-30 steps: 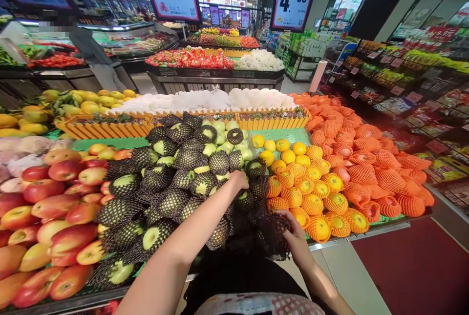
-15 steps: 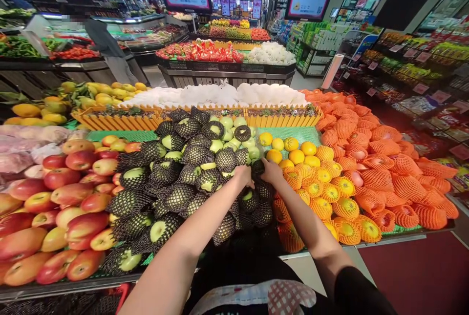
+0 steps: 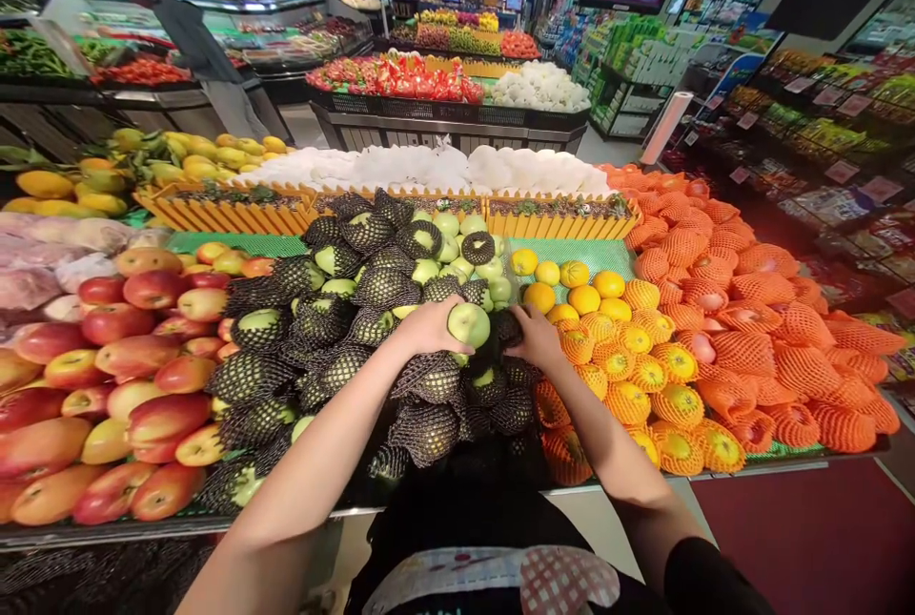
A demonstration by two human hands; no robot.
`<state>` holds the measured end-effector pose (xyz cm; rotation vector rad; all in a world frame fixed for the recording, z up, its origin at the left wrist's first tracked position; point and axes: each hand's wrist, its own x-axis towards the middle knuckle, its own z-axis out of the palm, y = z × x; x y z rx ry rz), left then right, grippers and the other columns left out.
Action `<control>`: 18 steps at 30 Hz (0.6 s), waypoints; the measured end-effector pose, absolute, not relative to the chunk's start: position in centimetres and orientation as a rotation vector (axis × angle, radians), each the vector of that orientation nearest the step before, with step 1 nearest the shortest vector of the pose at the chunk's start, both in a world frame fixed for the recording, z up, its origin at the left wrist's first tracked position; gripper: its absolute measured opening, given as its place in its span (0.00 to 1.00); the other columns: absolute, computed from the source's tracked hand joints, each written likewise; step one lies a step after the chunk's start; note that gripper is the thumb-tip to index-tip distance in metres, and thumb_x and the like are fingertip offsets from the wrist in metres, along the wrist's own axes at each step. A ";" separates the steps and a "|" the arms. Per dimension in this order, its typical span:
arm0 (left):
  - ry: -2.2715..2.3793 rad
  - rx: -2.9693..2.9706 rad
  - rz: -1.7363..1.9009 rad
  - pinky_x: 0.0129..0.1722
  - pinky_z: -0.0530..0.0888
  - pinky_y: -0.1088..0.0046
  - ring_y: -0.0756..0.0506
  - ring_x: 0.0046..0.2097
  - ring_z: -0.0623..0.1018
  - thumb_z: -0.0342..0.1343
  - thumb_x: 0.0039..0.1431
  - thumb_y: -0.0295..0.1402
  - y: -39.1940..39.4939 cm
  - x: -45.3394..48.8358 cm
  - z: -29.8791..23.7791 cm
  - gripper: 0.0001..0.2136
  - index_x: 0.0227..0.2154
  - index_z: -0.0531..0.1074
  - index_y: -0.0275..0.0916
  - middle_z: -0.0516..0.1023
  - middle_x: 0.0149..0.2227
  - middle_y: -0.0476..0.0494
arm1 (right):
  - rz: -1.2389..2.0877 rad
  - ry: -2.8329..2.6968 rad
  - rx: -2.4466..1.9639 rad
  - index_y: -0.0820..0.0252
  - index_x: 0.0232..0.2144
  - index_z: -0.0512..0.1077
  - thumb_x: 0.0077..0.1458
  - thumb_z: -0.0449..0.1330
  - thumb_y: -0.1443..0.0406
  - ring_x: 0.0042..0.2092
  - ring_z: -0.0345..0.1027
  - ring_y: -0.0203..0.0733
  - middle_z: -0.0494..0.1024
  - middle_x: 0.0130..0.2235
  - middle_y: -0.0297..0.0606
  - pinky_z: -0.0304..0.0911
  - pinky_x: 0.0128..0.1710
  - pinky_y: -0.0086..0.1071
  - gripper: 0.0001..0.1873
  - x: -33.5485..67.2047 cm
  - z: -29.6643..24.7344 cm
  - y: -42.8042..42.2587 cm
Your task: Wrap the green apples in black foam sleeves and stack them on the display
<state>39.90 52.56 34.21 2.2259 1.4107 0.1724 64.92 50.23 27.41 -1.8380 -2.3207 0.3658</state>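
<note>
My left hand [image 3: 426, 327] is closed on a bare green apple [image 3: 468, 323] and holds it just above the pile of green apples in black foam nets [image 3: 343, 329]. My right hand [image 3: 535, 337] is curled on a black net [image 3: 504, 327] right beside that apple; the net's far side is hidden behind the fruit. Both arms reach forward over the middle of the fruit stand.
Red and yellow apples [image 3: 107, 377] fill the left of the stand, oranges in orange nets [image 3: 686, 348] the right, bare oranges [image 3: 572, 286] behind my right hand. A yellow picket divider [image 3: 400, 215] and white-wrapped fruit lie beyond. Another person's grey sleeve [image 3: 207, 62] shows far left.
My right hand came up from the stand's front edge to the pile's middle. My left hand has lifted a bare green apple, and the camera has tilted down.
</note>
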 end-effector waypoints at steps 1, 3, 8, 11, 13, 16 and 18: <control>1.425 2.211 0.261 0.42 0.73 0.64 0.33 0.44 0.81 0.68 0.38 0.55 52.0 39.3 34.6 0.38 0.52 0.68 0.45 0.83 0.44 0.44 | 0.380 -2.393 -1.786 0.52 0.63 0.59 0.46 0.72 0.57 0.58 0.64 0.58 0.67 0.59 0.48 0.65 0.51 0.41 0.45 64.4 27.6 50.6; 1.456 2.140 0.431 0.45 0.73 0.62 0.33 0.46 0.80 0.70 0.37 0.55 51.0 38.4 35.5 0.39 0.53 0.67 0.46 0.82 0.45 0.44 | 0.422 -2.528 -1.694 0.50 0.63 0.62 0.42 0.75 0.60 0.59 0.63 0.60 0.68 0.59 0.47 0.65 0.52 0.42 0.47 63.4 27.9 51.4; 1.364 1.776 0.925 0.53 0.73 0.60 0.36 0.52 0.78 0.72 0.38 0.49 48.8 37.6 36.5 0.40 0.55 0.67 0.42 0.78 0.52 0.41 | 0.526 -2.707 -1.568 0.45 0.64 0.63 0.39 0.74 0.71 0.56 0.67 0.57 0.72 0.58 0.43 0.66 0.50 0.38 0.50 61.0 27.8 52.9; 1.236 1.430 1.198 0.55 0.73 0.60 0.35 0.56 0.75 0.72 0.37 0.50 47.5 37.7 35.7 0.42 0.56 0.66 0.38 0.75 0.56 0.37 | 0.515 -2.643 -1.625 0.47 0.65 0.61 0.39 0.74 0.72 0.54 0.69 0.58 0.73 0.57 0.46 0.66 0.50 0.40 0.52 60.7 28.7 53.0; 1.165 1.168 1.308 0.51 0.76 0.62 0.36 0.53 0.77 0.70 0.37 0.54 46.5 37.6 35.0 0.44 0.57 0.66 0.38 0.76 0.55 0.37 | 0.488 -2.532 -1.699 0.53 0.62 0.65 0.42 0.72 0.70 0.52 0.70 0.60 0.75 0.54 0.50 0.65 0.48 0.42 0.44 61.2 29.9 52.8; 1.014 0.878 1.297 0.32 0.78 0.67 0.43 0.34 0.80 0.62 0.38 0.64 44.4 37.0 34.2 0.46 0.57 0.66 0.39 0.79 0.50 0.36 | 0.481 -2.313 -1.804 0.63 0.47 0.75 0.51 0.66 0.65 0.46 0.72 0.60 0.79 0.42 0.51 0.65 0.44 0.45 0.19 63.3 32.4 51.9; 0.895 0.799 1.193 0.18 0.70 0.70 0.50 0.20 0.72 0.56 0.37 0.70 42.8 36.9 34.0 0.49 0.57 0.66 0.39 0.80 0.45 0.35 | 0.514 -2.194 -1.818 0.62 0.38 0.74 0.55 0.60 0.63 0.40 0.72 0.55 0.78 0.34 0.45 0.65 0.40 0.42 0.09 64.9 33.9 50.5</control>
